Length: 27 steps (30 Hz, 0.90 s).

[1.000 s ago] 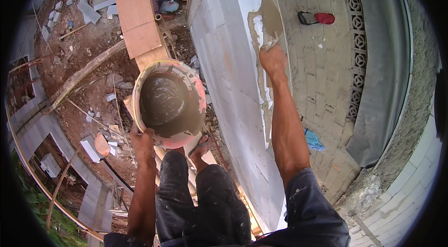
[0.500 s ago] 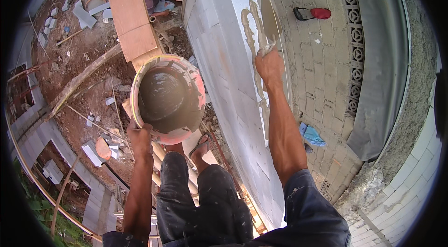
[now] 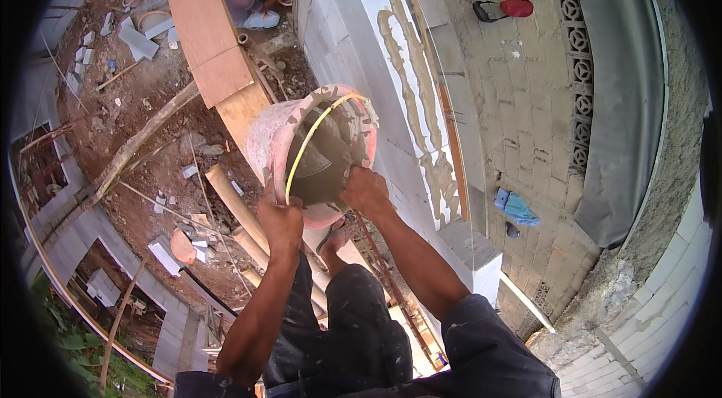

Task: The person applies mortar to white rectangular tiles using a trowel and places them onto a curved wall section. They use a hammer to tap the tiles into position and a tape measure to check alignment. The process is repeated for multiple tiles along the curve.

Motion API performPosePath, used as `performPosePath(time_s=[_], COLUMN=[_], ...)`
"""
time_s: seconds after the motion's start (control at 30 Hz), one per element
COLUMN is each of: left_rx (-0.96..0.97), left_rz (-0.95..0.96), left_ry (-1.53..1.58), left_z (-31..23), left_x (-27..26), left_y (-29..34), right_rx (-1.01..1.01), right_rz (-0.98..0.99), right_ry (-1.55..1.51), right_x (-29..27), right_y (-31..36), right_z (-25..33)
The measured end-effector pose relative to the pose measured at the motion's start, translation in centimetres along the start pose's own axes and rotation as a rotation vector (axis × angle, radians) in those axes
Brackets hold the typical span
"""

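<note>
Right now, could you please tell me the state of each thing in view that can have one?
Bucket: tilted, partly filled.
Mortar in the bucket: wet-looking.
Yellow handle: arched across the bucket's mouth.
Left hand: closed on the bucket's rim.
Right hand: at the rim, fingertips hidden.
Mortar strips right of the bucket: uneven, gaps between them.
Blue cloth: crumpled.
Co-worker: crouched low.

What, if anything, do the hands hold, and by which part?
Left hand: the bucket, by its near rim. What the right hand grips can't be told.
</note>
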<state>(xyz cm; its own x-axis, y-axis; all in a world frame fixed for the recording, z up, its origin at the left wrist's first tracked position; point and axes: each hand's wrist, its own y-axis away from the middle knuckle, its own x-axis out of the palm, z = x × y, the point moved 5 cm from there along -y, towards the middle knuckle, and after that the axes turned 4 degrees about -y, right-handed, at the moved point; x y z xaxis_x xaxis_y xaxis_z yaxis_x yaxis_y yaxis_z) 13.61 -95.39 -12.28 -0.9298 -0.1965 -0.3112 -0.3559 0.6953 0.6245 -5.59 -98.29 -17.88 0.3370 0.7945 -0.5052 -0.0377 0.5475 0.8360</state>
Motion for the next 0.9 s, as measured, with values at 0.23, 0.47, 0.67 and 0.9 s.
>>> performPosePath(time_s=[0.23,0.47,0.67,0.9], left_rx=[-0.123,-0.26,-0.231,-0.167], left_rz=[0.039,0.059,0.043,0.038], left_ry=[0.226,0.424,0.37,0.302], left_z=[-2.3,0.2,0.0,-1.6], left_x=[0.2,0.0,-1.3,-2.5], left_y=[-0.9,-1.7,-2.4,-3.3], right_rx=[0.125,-0.064,0.055,-0.091], right_rz=[0.158,-0.273,-0.614,-0.678], right_ry=[-0.949,-0.852,-0.203,-0.472], right_x=[-0.4,-13.4,-19.9,-18.9], right_y=[5.7,2.3,-6.1,-3.0], right_z=[-6.3,-3.7,0.5,-1.6])
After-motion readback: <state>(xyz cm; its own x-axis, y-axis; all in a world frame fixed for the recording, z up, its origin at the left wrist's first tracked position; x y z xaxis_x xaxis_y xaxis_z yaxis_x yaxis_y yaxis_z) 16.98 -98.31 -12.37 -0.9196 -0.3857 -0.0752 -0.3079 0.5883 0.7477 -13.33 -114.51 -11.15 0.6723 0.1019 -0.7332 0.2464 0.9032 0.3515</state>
